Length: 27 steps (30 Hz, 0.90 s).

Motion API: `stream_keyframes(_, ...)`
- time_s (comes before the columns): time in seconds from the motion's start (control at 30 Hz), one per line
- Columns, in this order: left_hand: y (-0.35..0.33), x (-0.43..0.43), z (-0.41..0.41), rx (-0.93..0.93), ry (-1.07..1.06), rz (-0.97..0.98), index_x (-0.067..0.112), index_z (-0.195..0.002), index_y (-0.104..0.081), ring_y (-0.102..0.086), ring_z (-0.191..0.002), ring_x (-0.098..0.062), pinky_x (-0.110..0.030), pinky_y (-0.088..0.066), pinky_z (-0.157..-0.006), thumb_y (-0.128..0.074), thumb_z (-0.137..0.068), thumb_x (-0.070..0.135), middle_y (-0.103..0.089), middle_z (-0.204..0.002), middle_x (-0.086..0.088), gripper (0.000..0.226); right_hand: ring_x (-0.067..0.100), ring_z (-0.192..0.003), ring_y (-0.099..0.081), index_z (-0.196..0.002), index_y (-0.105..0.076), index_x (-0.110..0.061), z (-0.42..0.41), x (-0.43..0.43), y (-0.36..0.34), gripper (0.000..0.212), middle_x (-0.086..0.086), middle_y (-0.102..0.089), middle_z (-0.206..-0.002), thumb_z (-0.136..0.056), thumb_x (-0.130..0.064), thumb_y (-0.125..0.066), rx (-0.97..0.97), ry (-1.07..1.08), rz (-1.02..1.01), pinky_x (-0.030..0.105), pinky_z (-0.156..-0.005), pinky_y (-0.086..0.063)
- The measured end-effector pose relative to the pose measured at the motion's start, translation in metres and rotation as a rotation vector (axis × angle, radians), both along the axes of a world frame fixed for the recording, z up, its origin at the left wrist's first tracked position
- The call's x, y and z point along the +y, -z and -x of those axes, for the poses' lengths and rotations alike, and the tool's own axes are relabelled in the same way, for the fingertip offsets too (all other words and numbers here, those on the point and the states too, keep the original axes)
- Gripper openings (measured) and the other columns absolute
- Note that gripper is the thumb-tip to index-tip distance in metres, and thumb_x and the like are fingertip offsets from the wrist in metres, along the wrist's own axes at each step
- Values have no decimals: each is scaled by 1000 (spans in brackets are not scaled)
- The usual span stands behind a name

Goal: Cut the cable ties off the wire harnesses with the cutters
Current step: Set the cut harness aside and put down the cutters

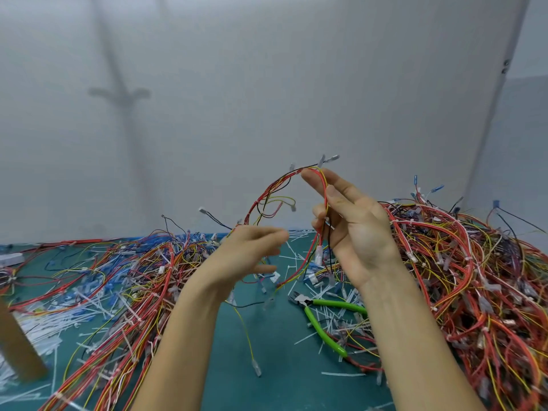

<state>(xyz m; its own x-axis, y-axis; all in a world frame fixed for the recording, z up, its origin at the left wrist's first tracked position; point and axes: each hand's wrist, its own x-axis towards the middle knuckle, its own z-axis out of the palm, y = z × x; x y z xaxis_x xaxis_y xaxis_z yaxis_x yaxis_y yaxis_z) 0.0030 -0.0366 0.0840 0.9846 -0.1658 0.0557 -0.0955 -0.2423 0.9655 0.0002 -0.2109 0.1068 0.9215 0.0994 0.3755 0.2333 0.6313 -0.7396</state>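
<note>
I held a harness of thin red, yellow and black wires [267, 193] up in front of me, arched between both hands. My right hand [355, 229] had its palm towards me. Its upper fingers were nearly straight, and the wires were pinched against them and ran down past my curled lower fingers. My left hand [252, 250] was blurred; its fingers were curled at the harness's other end. The green-handled metal cutters [324, 320] lay untouched below my right hand on the teal mat [275, 390], among cut white plastic cable ties [344, 374]. A heap of tangled harnesses [474, 277] rose just beyond my right wrist, and another heap [139, 277] spread out past my left forearm.
</note>
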Motion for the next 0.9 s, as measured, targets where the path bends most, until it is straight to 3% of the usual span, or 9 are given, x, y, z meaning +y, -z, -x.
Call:
stream_keyframes(0.07, 1, 4, 1, -26, 71, -301, 17, -110, -70, -68, -102, -11, -29, -58, -83, -56, -97, 18, -72, -107, 4, 19, 7, -53, -52, -128, -55, -3, -1, 1, 2, 30, 8, -71, -119, -99, -6, -49, 16, 19, 12, 19, -54, -49)
stream_keyframes(0.17, 2, 10, 2, 42, 283, -575, 13, -108, -72, -68, -101, -11, -31, -53, -89, -46, -92, -4, -73, -107, 1, 35, 7, -54, -54, -125, -57, -4, -3, 3, 4, 27, 8, -72, -117, -99, -5, -48, 40, 57, 10, 20, -55, -51)
stream_keyframes(0.3, 11, 17, -1, 73, 329, -842, 6, -107, -72, -65, -77, 0, -19, -51, -79, -51, -86, -5, -75, -97, 0, 32, 7, -56, -57, -120, -60, -8, -4, 3, 4, 24, 6, -74, -113, -100, -4, -48, 60, 109, -50, 20, -55, -52)
stream_keyframes(0.4, 14, 22, -2, 187, 312, -739, 5, -97, -70, -66, -72, -10, -18, -49, -71, -45, -87, -6, -75, -88, -8, 30, 7, -56, -56, -118, -60, -9, -6, -1, 5, 23, 6, -74, -111, -100, -4, -47, 77, 136, -103, 20, -55, -52)
stream_keyframes(0.5, 10, 33, -1, 154, 300, -539, 5, -93, -67, -61, -64, -8, -16, -45, -63, -42, -93, -3, -66, -70, 0, 26, 7, -56, -56, -122, -58, -8, -8, -6, 5, 25, 6, -75, -110, -100, -3, -46, 98, 159, -123, 20, -55, -52)
stream_keyframes(0.57, 8, 39, 0, 114, 267, -410, 6, -93, -67, -60, -67, -8, -17, -50, -71, -44, -100, 3, -59, -66, 5, 24, 7, -55, -56, -123, -58, -8, -9, -8, 6, 26, 6, -75, -108, -100, -3, -46, 112, 169, -134, 19, -54, -52)
stream_keyframes(0.73, 6, 44, -1, 15, 134, -125, 10, -87, -66, -55, -66, -7, -35, -57, -88, -44, -101, 4, -53, -71, 0, 27, 6, -53, -55, -125, -57, -6, -10, -9, 7, 27, 6, -75, -109, -100, -3, -46, 134, 172, -101, 18, -51, -50)
stream_keyframes(0.8, 4, 46, 0, 27, 132, -100, 6, -94, -64, -55, -60, -9, -35, -59, -81, -43, -102, 6, -54, -66, 0, 23, 6, -53, -54, -125, -57, -4, -9, -8, 7, 27, 6, -75, -109, -100, -3, -47, 139, 161, -84, 18, -50, -50)
stream_keyframes(0.9, 2, 42, 4, 102, 125, -280, 6, -102, -63, -65, -58, -21, -29, -56, -63, -42, -104, 25, -68, -67, -6, 28, 7, -54, -54, -125, -57, -4, -7, -5, 6, 27, 7, -74, -112, -99, -3, -48, 129, 152, -44, 19, -51, -50)
